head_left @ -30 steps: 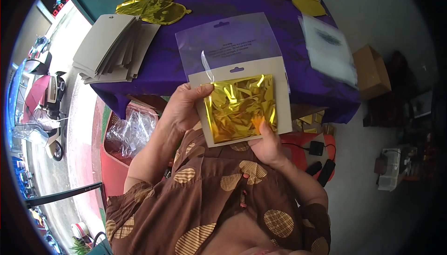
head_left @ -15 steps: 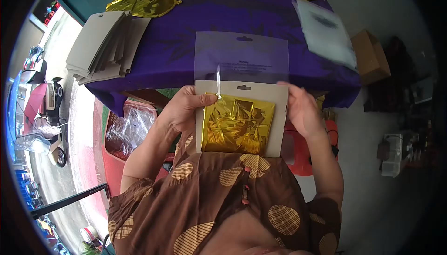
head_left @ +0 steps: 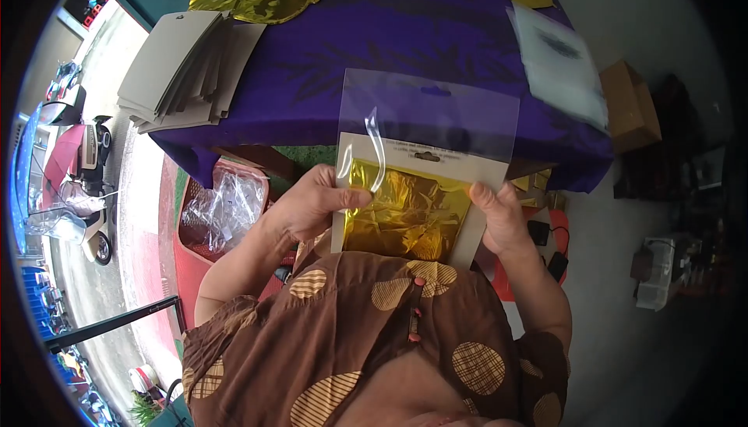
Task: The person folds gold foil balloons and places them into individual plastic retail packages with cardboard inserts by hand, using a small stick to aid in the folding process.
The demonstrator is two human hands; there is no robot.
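Observation:
A clear plastic bag (head_left: 436, 111) with a hang hole at its top is held in front of my body. In its lower part sit a pale backing card (head_left: 467, 241) and a folded gold foil piece (head_left: 413, 213). My left hand (head_left: 319, 202) grips the bag's left side, thumb on the front over the foil. At the right edge, my right hand (head_left: 502, 213) pinches the bag with its thumb in front. The card's own hang hole shows through the plastic, below the bag's top. My clothing hides the bottom of the bag.
A purple cloth covers the table (head_left: 312, 76). On it lie a stack of pale cards (head_left: 175, 65), gold foil balloons (head_left: 269, 2) and a pile of clear bags (head_left: 557, 65). A red basket (head_left: 222, 209) with crumpled plastic stands below left. A cardboard box (head_left: 627, 107) is at right.
My right hand has come in from beside the card and closed on the bag's right edge. The bag has tilted slightly, and its top has shifted right.

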